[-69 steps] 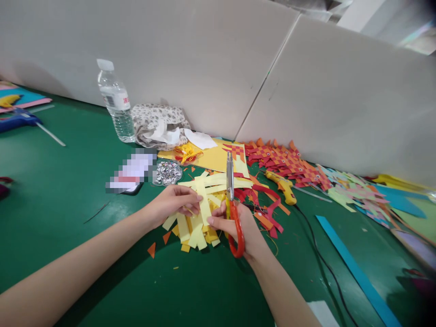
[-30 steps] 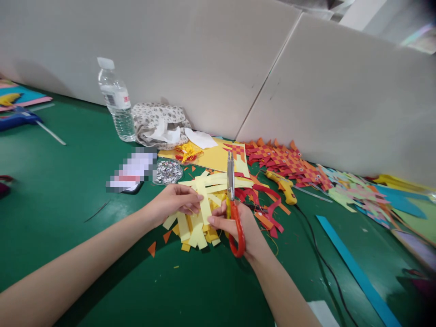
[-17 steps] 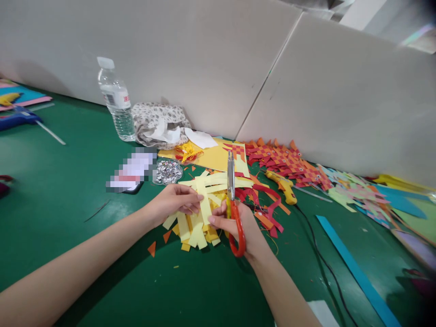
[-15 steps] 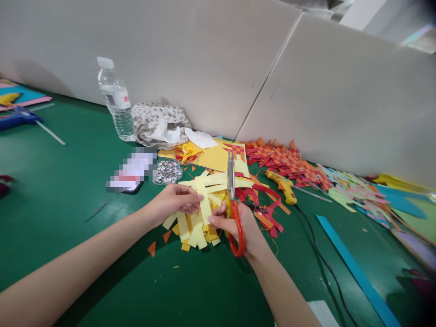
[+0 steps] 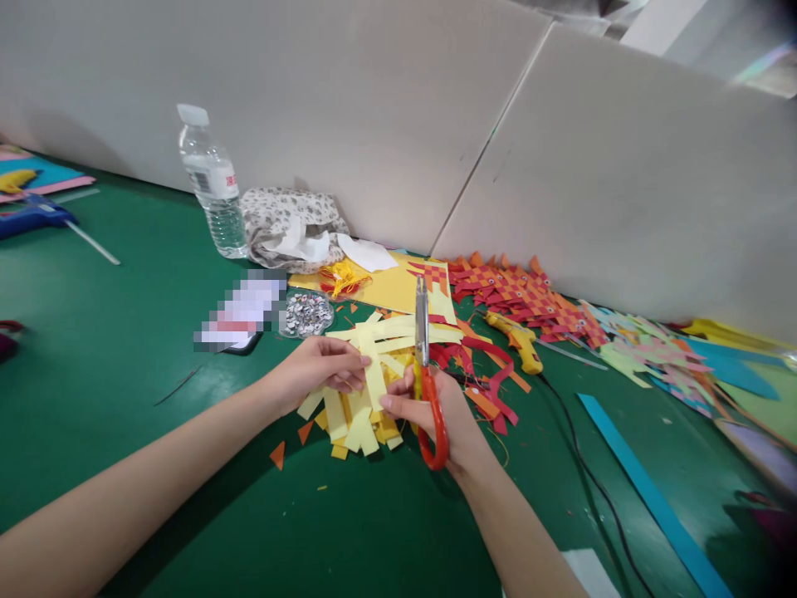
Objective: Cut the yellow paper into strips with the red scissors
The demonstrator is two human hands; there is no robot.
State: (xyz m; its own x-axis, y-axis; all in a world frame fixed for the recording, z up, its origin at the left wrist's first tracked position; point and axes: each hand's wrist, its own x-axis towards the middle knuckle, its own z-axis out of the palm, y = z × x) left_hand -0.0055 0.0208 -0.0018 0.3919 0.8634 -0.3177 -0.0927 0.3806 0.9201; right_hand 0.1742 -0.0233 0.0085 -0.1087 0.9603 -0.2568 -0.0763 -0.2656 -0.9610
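My right hand grips orange-handled scissors with the closed blades pointing away from me, while its fingertips also touch a pale yellow strip. My left hand has its fingers curled on the pile of yellow paper strips, pinching strips near the middle. The pile lies on the green table between both hands.
A water bottle, a patterned cloth, a dish of googly eyes, a yellow sheet, red scraps, a yellow glue gun with black cord, woven paper fish and a blue strip surround the pile. Grey boards stand behind.
Nothing has visibly moved; both hands hold the same pose over the strips.
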